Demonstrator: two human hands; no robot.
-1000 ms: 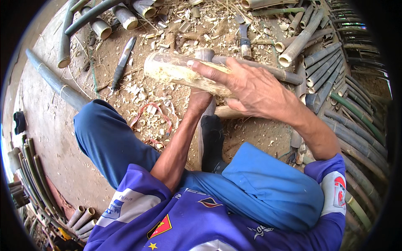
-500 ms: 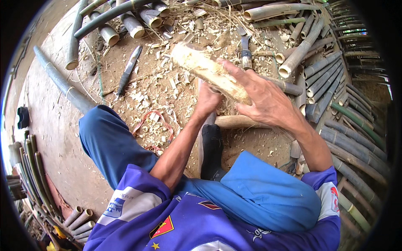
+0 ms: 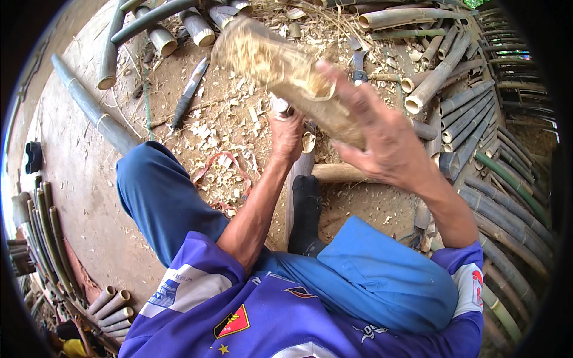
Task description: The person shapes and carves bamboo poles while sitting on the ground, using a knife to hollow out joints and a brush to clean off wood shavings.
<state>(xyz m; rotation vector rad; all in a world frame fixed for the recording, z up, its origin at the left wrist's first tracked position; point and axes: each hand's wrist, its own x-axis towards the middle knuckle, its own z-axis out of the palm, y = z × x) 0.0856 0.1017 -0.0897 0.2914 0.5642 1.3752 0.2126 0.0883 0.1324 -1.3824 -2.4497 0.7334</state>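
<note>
My right hand (image 3: 388,137) grips the near end of a thick, pale wooden block (image 3: 262,56), frayed along its face and blurred by motion. It slants up to the far left, above the ground. My left hand (image 3: 287,134) is a fist around a short upright tool (image 3: 280,107) with a round, shiny top end. The tool's lower part is hidden. Just right of this fist is the open end of a bamboo piece (image 3: 308,142), beside my dark-socked foot (image 3: 306,206). The block's near end hangs over that area, apart from the left hand.
A dark-handled knife (image 3: 186,98) lies to the left among shavings. Farther off lies a flat-bladed tool (image 3: 359,62). Cut bamboo poles (image 3: 439,80) are piled at the right, and more bamboo (image 3: 161,42) lies far left. A wooden bar (image 3: 340,173) lies crosswise near my foot.
The wooden block has lifted and swung away from my left fist, toward the far left. The shiny top of the tool in my left hand now shows.
</note>
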